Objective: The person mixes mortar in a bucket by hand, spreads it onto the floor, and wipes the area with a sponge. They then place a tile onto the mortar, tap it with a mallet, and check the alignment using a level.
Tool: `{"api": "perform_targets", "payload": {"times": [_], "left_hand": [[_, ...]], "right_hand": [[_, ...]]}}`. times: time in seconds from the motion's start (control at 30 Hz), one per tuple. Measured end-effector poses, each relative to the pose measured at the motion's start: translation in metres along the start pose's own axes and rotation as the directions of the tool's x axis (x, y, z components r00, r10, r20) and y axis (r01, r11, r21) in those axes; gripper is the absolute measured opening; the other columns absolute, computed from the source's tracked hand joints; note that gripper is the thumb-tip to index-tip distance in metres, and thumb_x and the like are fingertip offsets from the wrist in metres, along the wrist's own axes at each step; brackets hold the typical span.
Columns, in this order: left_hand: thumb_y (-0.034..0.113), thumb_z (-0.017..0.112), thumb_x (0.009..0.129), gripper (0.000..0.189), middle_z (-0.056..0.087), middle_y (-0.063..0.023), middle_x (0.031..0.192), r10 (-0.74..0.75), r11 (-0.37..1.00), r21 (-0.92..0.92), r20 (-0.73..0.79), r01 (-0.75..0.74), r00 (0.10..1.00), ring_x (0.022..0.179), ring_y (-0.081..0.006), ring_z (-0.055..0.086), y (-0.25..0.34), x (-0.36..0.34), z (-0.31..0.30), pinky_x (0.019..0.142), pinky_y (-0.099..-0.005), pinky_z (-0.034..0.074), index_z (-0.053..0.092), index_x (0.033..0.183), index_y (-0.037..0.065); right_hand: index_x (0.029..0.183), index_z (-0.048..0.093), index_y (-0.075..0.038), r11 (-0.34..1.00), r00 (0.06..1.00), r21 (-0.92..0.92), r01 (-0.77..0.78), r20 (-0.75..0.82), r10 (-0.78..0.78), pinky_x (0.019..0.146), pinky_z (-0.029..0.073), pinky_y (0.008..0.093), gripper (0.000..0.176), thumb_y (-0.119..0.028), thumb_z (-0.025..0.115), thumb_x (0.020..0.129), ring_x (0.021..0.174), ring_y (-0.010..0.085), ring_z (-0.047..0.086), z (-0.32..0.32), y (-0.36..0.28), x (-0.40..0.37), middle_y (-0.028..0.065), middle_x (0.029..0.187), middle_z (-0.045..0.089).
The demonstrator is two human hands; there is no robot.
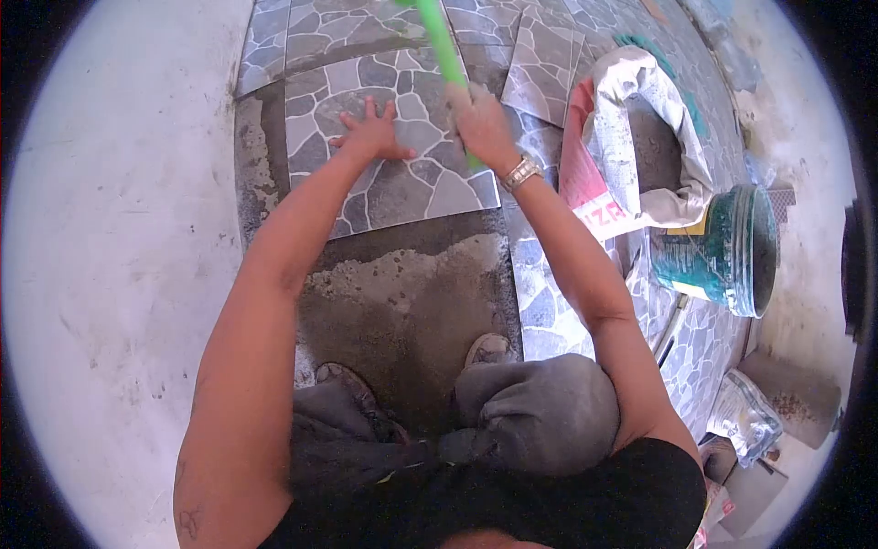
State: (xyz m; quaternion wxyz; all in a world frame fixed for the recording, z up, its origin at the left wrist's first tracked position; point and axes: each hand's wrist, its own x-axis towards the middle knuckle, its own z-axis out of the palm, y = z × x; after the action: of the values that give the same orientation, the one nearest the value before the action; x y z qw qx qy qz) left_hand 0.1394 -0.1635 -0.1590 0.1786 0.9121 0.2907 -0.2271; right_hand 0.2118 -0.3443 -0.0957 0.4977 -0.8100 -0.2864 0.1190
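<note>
My left hand (372, 134) lies flat with spread fingers on a large floor tile (402, 192) patterned like grey flagstones with white joints. In my right hand (480, 126) is the handle of a green mallet (441, 46), held above the tile's right side. The mallet's head is almost wholly cut off by the top edge of the view. A watch is on my right wrist. Between the tile and my shoes is bare, rough grey floor (402, 302), partly covered with mortar. The tile's near edge borders this bare strip.
An open sack (654, 206) of grey powder stands on the right. Beside it a green bucket (709, 252) lies on its side. Another patterned tile (540, 69) rests at an angle beyond my right hand. A whitish wall (119, 274) runs along the left. A plastic bag (745, 416) lies lower right.
</note>
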Motion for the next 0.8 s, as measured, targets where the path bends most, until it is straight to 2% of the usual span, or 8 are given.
{"api": "perform_targets", "payload": {"times": [0.17, 0.3, 0.47, 0.57, 0.6, 0.63, 0.73, 0.8], "left_hand": [[0.063, 0.080, 0.064, 0.121, -0.003, -0.0098, 0.164, 0.004, 1.000, 0.015, -0.040, -0.004, 0.999, 0.142, -0.0582, 0.002, 0.001, 0.004, 0.003, 0.100, -0.0820, 0.019, 0.010, 0.157, 0.030], [0.062, 0.083, 0.060, 0.126, 0.001, -0.0189, 0.162, 0.086, 0.994, 0.072, -0.109, -0.078, 0.990, 0.145, -0.0517, 0.010, -0.014, 0.031, 0.022, 0.106, -0.0765, 0.014, 0.010, 0.157, 0.026], [0.052, 0.086, 0.062, 0.125, 0.000, -0.0168, 0.163, 0.170, 0.952, 0.264, -0.022, -0.158, 0.985, 0.146, -0.0452, 0.017, -0.029, 0.060, 0.024, 0.106, -0.0754, 0.021, 0.006, 0.156, 0.033], [0.048, 0.086, 0.064, 0.123, 0.004, -0.0223, 0.161, 0.155, 0.943, 0.305, -0.040, -0.136, 0.987, 0.145, -0.0401, 0.026, -0.024, 0.054, 0.022, 0.107, -0.0717, 0.021, 0.007, 0.156, 0.033], [0.049, 0.087, 0.062, 0.125, 0.004, -0.0236, 0.161, 0.193, 0.940, 0.296, -0.052, -0.170, 0.980, 0.145, -0.0408, 0.024, -0.028, 0.060, 0.028, 0.107, -0.0729, 0.019, 0.008, 0.157, 0.031], [0.049, 0.088, 0.059, 0.128, 0.004, -0.0249, 0.161, 0.231, 0.936, 0.288, -0.069, -0.202, 0.970, 0.146, -0.0416, 0.022, -0.037, 0.072, 0.030, 0.107, -0.0742, 0.016, 0.009, 0.157, 0.028], [0.048, 0.089, 0.059, 0.127, 0.006, -0.0258, 0.160, 0.262, 0.932, 0.286, -0.105, -0.223, 0.959, 0.146, -0.0421, 0.019, -0.043, 0.080, 0.039, 0.107, -0.0757, 0.014, 0.012, 0.157, 0.026], [0.049, 0.088, 0.060, 0.125, 0.008, -0.0252, 0.160, 0.264, 0.922, 0.308, -0.061, -0.233, 0.963, 0.146, -0.0422, 0.020, -0.042, 0.080, 0.036, 0.106, -0.0762, 0.015, 0.013, 0.156, 0.026]], "right_hand": [[0.085, 0.064, 0.002, 0.967, 0.996, -0.246, -0.073, -0.072, 0.057, 0.060, 0.047, 0.0496, 0.052, -0.046, 0.047, 0.095, 0.060, 0.0373, 0.063, 0.024, 0.066, 0.018, 0.0210, 0.063, 0.062], [0.089, 0.064, -0.002, 0.955, 0.985, -0.250, 0.162, 0.098, -0.141, 0.054, 0.048, 0.0413, 0.042, -0.039, 0.045, 0.097, 0.055, 0.0310, 0.062, 0.015, 0.127, 0.029, 0.0161, 0.063, 0.062], [0.093, 0.058, -0.004, 0.979, 0.968, 0.089, -0.181, 0.191, 0.162, 0.049, 0.046, 0.0359, 0.025, -0.023, 0.044, 0.098, 0.051, 0.0239, 0.059, -0.060, 0.003, -0.055, 0.0131, 0.070, 0.061], [0.084, 0.057, 0.002, 0.971, 0.978, -0.150, 0.184, 0.130, -0.165, 0.055, 0.045, 0.0427, 0.040, -0.035, 0.046, 0.097, 0.057, 0.0290, 0.059, -0.048, 0.017, -0.122, 0.0153, 0.066, 0.061], [0.089, 0.056, 0.003, 0.972, 0.977, -0.227, -0.058, 0.186, 0.102, 0.058, 0.044, 0.0457, 0.039, -0.033, 0.047, 0.097, 0.065, 0.0333, 0.060, -0.036, 0.037, -0.147, 0.0197, 0.071, 0.061], [0.090, 0.056, 0.003, 0.991, 0.993, -0.120, 0.063, 0.107, -0.050, 0.061, 0.044, 0.0472, 0.040, -0.035, 0.050, 0.095, 0.069, 0.0384, 0.061, -0.020, 0.055, -0.172, 0.0240, 0.075, 0.061], [0.092, 0.057, 0.003, 0.934, 0.899, -0.058, -0.351, 0.258, 0.354, 0.065, 0.045, 0.0483, 0.038, -0.035, 0.051, 0.095, 0.071, 0.0425, 0.060, -0.012, 0.067, -0.203, 0.0261, 0.076, 0.060], [0.093, 0.057, 0.002, 0.950, 0.922, -0.032, -0.310, 0.234, 0.308, 0.067, 0.046, 0.0489, 0.039, -0.036, 0.051, 0.095, 0.073, 0.0441, 0.060, -0.018, 0.038, -0.195, 0.0269, 0.077, 0.060]]}}
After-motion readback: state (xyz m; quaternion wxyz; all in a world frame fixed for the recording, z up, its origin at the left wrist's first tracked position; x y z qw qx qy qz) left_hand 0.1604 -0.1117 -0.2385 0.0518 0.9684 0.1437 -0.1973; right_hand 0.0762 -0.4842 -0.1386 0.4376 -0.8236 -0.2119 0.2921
